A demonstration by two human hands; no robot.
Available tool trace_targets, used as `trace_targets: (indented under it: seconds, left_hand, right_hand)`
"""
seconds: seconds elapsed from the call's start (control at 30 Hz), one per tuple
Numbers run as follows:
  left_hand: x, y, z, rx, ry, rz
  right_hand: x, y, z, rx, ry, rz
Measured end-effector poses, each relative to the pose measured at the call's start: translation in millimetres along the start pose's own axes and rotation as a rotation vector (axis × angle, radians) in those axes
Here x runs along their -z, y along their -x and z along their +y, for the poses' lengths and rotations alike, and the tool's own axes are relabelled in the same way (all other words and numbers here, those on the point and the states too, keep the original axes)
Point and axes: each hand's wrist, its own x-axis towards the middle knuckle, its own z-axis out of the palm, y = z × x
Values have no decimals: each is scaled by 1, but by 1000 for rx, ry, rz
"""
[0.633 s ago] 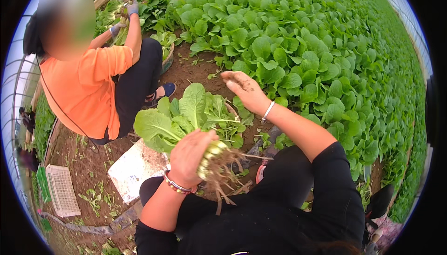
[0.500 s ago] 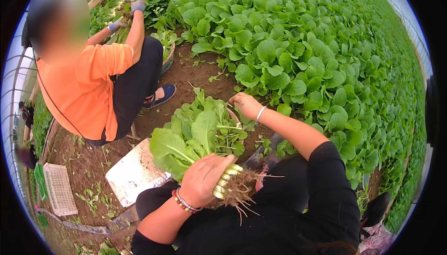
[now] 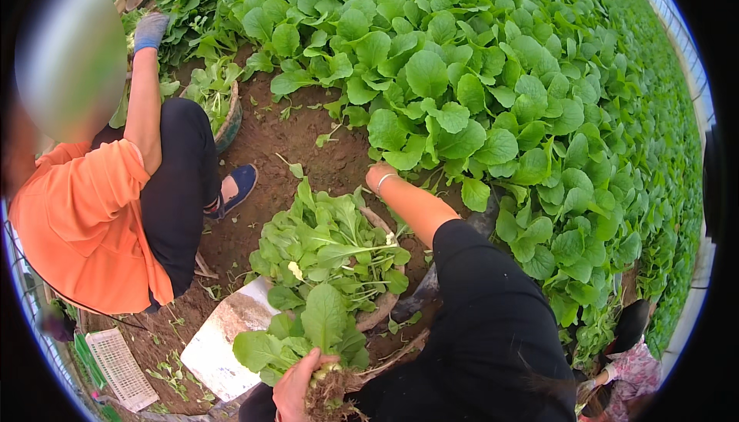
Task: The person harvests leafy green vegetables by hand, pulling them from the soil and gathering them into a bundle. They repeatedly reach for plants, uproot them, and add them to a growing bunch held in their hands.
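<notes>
My left hand (image 3: 296, 388), low in the view, is closed around a bunch of leafy greens (image 3: 323, 318). Their soil-covered roots (image 3: 332, 393) hang out beside the thumb. My right arm stretches forward, and my right hand (image 3: 379, 175) is at the edge of the standing greens (image 3: 462, 133). Leaves cover its fingers, so what they hold, if anything, is hidden. Between the two hands stands a round basket (image 3: 375, 316) heaped with loose leaves and plucked greens (image 3: 331, 241).
A white, soil-smeared board or box (image 3: 223, 345) lies left of the basket. At the left squats a co-worker in orange (image 3: 85, 229), beside another basket (image 3: 231, 123) of greens. A pale plastic crate (image 3: 123, 370) sits lower left. Someone's floral sleeve (image 3: 633, 368) shows lower right.
My right hand has gone from beside the basket to the edge of the growing greens. My left hand, still holding its bunch, is lower in the view. The view has shifted toward the right.
</notes>
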Motion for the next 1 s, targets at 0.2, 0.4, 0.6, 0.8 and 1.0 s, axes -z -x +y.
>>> trace_targets:
  seconds: [0.2, 0.4, 0.6, 0.8, 1.0]
  left_hand:
    - [53, -25, -3, 292, -122, -349]
    - [16, -22, -7, 229, -122, 8]
    - [8, -21, -7, 244, -63, 62]
    - [4, -13, -1, -80, -255, -106]
    - [-16, -11, 27, -773, -657, -232]
  right_hand:
    - [-26, -38, 11, -144, 257, -81]
    - [-37, -21, 20, -286, 407, -275]
    - [-15, -21, 25, -363, 572, -462]
    - [-22, -20, 46, -366, 406, -454]
    - [-105, -58, 78, -751, -169, -215]
